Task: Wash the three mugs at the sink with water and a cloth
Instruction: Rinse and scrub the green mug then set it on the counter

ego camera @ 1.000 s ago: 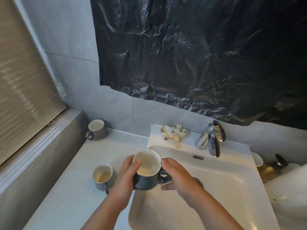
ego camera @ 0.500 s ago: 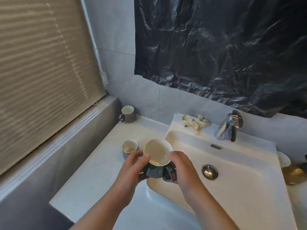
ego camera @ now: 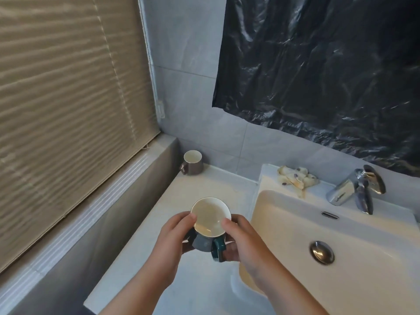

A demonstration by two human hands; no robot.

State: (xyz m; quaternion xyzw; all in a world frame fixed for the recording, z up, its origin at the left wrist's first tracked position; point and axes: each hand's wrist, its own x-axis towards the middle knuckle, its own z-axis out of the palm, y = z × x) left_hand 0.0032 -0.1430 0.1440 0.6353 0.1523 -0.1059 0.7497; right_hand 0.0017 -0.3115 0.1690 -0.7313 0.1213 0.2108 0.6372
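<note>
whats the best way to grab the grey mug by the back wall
Probably by its handle: the grey mug stands upright with the handle sticking out left, toward the window ledge. Come in from the front-left, since the wall is close behind.

We found a pale surface [ego camera: 218, 185] that ran back to the tiled wall [ego camera: 204, 133]. In its far corner a grey mug [ego camera: 193, 163] stood upright, with its handle turned left. The white sink [ego camera: 272, 214] sat on the right side. On the sink's back ledge a crumpled cloth [ego camera: 295, 178] lay near the tap [ego camera: 350, 189].
</note>
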